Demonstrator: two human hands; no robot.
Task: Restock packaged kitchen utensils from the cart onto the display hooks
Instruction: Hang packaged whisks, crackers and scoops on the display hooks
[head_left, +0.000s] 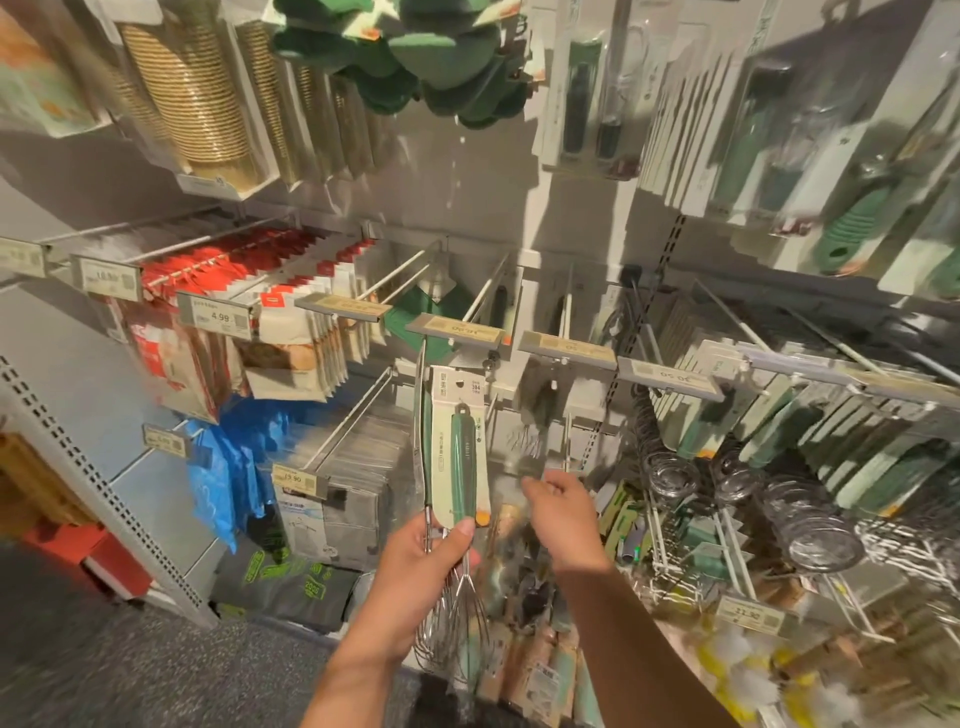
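Note:
My left hand (423, 566) grips a packaged whisk (457, 452) with a green handle on a pale card, held upright, its wire loops hanging below my fingers. The card's top sits just under a bare double display hook (488, 291) that carries a price tag (457, 328). My right hand (563, 517) hovers to the right of the whisk, fingers loosely curled, blurred, holding nothing that I can make out. No cart is in view.
Hooks to the left carry red-and-white packets (291, 312). To the right hang glass items (810, 519) and green-carded utensils (883, 467). Wooden-handled tools (540, 654) hang low in front. A perforated grey shelf upright (104, 483) stands at left.

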